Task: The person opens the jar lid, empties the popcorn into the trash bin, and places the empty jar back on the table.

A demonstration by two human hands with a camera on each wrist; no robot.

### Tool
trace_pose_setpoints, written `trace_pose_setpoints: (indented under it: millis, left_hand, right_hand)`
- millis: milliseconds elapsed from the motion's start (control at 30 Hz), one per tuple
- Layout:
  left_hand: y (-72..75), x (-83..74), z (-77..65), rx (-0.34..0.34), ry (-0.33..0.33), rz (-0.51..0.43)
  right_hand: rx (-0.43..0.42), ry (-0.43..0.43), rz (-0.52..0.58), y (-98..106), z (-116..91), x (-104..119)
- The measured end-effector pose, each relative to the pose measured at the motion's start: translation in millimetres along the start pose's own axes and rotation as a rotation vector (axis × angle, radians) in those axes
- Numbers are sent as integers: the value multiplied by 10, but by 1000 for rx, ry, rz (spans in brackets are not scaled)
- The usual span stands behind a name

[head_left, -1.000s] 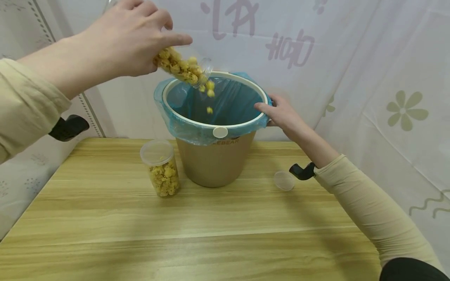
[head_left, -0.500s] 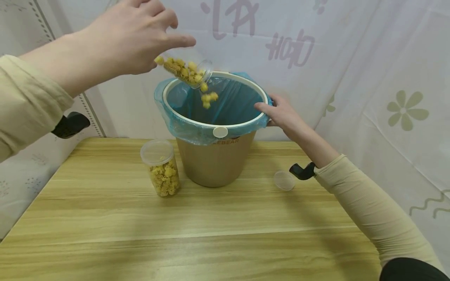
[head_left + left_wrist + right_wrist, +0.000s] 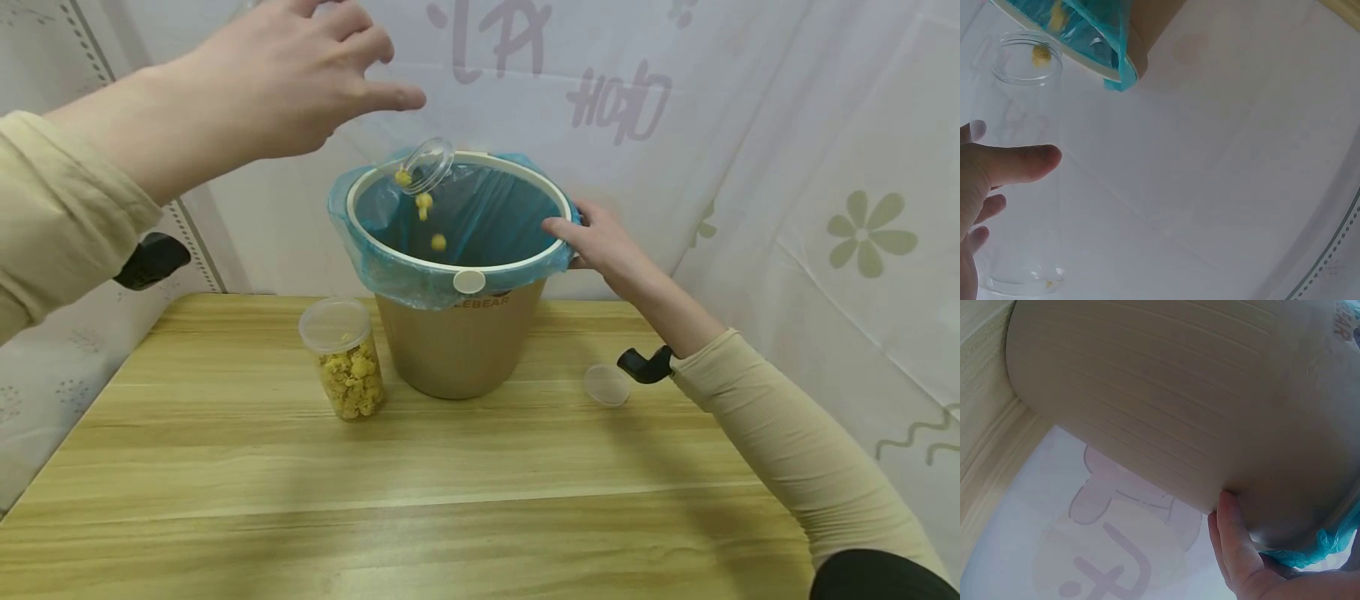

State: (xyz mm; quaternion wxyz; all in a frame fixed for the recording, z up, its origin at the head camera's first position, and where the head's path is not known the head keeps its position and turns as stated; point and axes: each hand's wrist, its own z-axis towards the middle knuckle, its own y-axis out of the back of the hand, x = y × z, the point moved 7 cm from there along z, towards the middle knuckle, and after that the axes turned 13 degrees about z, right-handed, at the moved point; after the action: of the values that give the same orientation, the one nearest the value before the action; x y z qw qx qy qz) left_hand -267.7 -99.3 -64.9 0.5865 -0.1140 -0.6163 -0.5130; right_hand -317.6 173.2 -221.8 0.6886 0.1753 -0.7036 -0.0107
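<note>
My left hand [image 3: 300, 83] grips a clear plastic jar [image 3: 1022, 231], tipped mouth-down over a brown trash can [image 3: 461, 350]. In the left wrist view the jar is nearly bare, with one yellow popcorn piece [image 3: 1041, 55] by its mouth and crumbs at its base. Other popcorn pieces [image 3: 438, 242] drop past the rim into the blue trash bag [image 3: 495, 208] lining the can. My right hand [image 3: 600, 242] holds the can's right side, thumb over the rim and fingers against the outer wall, as the right wrist view shows. The can's bottom inside is hidden.
A second clear jar [image 3: 348, 367], lidded and full of yellow popcorn, stands left of the can on the wooden table [image 3: 450, 500]. A loose clear lid [image 3: 607, 386] lies to the can's right. A printed white curtain [image 3: 750, 125] hangs close behind.
The popcorn in the tilted jar has poured down into the lined can, leaving just a few pieces. My left hand has shifted slightly right; my right hand has stayed put.
</note>
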Motion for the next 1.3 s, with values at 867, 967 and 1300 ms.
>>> trace_pose_setpoints:
  millis: [867,967,1300]
  left_hand:
    - [28,39,-150,-22,137,-4]
    - [35,50,-203,-32,169,-38]
    - [81,30,-348,-33,283,-180]
  right_hand:
    - [5,10,15,23,-15,-2]
    - [17,17,34,21,-29,-1]
    - [-7,93,84,61,-47,-23]
